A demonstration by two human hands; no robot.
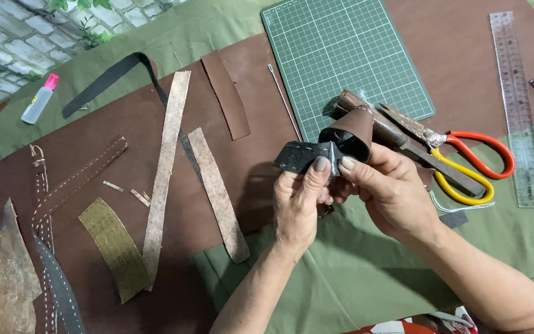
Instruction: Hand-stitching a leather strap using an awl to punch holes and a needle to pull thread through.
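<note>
The tabletop (366, 278) wears a green cloth — brown leather (125, 130) covers its left side, strewn with strips (165, 167). At the far edge lies a cutting mat (341, 49); scissors (465, 167) and ruler (517, 105) sit right.

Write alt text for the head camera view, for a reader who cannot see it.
Two bare hands, the left hand and right hand, pinch a dark punched leather strap looped with brown leather above a green cloth. Behind lie a green cutting mat, scissors with red and yellow handles, and a clear ruler; leather strips lie at left.
</note>
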